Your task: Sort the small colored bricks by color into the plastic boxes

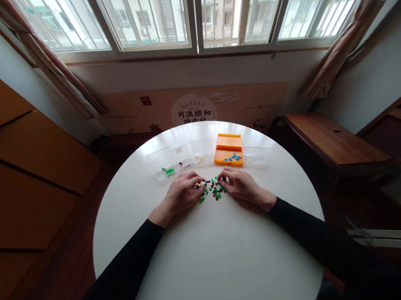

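Right between the two grips sits a little heap of tiny bits, green, brown and a few pale ones, loose on the white round surface. The left hand is curled nearly closed with its fingertips at the heap's left edge, looks like it's pinching a pale piece but too small to say for sure. The right hand is curled the same way at the right edge, fingertips touching the bits; can't tell if it's got one.

Just past the grips is a row of boxes, probably lined up for easy reach: a clear box with green bits, another clear one, an orange box with blue bits, one more clear box. Nothing blocks the way.
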`<state>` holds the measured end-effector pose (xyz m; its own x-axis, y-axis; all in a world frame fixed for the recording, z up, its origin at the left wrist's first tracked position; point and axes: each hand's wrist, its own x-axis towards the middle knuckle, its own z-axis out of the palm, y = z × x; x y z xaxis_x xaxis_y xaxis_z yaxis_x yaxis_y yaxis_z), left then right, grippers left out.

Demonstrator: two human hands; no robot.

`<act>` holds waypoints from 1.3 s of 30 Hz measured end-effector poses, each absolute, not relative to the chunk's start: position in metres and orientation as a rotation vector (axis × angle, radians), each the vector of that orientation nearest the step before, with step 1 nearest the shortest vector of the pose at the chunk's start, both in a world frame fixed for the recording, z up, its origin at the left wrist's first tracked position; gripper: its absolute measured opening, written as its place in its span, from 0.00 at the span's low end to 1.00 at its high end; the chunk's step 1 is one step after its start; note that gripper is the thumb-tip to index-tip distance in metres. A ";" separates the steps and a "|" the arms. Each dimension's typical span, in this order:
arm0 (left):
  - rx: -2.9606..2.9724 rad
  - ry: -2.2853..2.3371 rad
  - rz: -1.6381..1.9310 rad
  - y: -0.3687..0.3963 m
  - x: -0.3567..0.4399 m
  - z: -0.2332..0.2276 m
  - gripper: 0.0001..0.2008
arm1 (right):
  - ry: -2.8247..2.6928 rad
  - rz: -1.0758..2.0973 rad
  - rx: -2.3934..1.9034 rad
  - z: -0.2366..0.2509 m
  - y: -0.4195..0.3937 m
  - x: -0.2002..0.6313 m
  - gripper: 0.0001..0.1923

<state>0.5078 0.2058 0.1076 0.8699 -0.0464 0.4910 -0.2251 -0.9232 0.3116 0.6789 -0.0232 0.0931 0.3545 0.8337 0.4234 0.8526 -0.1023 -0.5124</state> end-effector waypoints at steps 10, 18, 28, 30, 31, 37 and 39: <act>2.687 -0.215 0.676 0.205 0.508 0.108 0.07 | -1.439 0.002 -1.914 0.099 -0.024 0.676 0.02; 2.687 -0.214 0.674 0.204 0.509 0.110 0.07 | -1.412 0.026 -1.870 0.098 -0.025 0.678 0.02; 2.683 -0.221 0.668 0.206 0.508 0.109 0.08 | -1.123 -0.123 -1.832 0.096 -0.024 0.703 0.12; 2.683 -0.207 0.664 0.207 0.508 0.108 0.08 | -1.063 -0.259 -1.922 0.098 -0.026 0.712 0.14; 2.684 -0.200 0.661 0.207 0.508 0.108 0.08 | -1.028 -0.310 -1.966 0.098 -0.027 0.717 0.15; 2.683 -0.183 0.636 0.208 0.507 0.107 0.09 | -0.921 -0.363 -2.145 0.090 -0.028 0.735 0.18; 2.681 -0.183 0.635 0.208 0.507 0.107 0.09 | -0.922 -0.361 -2.169 0.087 -0.028 0.736 0.17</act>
<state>0.5067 0.2075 0.1072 0.8895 -0.0386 0.4553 -0.2092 -0.9203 0.3307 0.7361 -0.0275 0.0874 0.7023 0.5034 0.5034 0.7114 -0.4683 -0.5241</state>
